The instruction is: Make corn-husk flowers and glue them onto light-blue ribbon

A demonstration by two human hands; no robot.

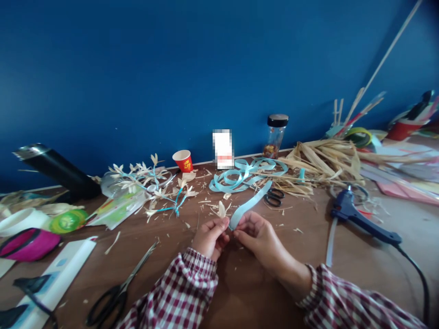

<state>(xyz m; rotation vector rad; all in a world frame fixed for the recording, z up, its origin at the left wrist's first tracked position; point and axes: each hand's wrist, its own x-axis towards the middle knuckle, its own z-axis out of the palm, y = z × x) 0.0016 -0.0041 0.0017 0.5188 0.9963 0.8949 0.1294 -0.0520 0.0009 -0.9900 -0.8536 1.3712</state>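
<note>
Between the fingertips of my left hand (pixel 211 235) is a small pale flower (pixel 222 210), its petals pointing up; its stem is hidden by the fingers. My right hand (pixel 262 237) pinches a light-blue ribbon (pixel 249 203) close to the flower's base. From there the strip curves up and to the right, toward a loose heap of the same ribbon (pixel 236 178). The two hands almost touch. Small black-handled scissors (pixel 274 197) lie just beyond the right hand. To the left rest finished-looking sprigs of pale flowers on blue-wrapped stems (pixel 176 203).
Large scissors (pixel 118 292) and a power strip (pixel 65 269) lie at front left. A blue glue gun (pixel 360 217) with its cord is on the right. Dried husks (pixel 322 160), a lidded jar (pixel 275 137), a red paper cup (pixel 184 161) and a black bottle (pixel 58 169) line the wall.
</note>
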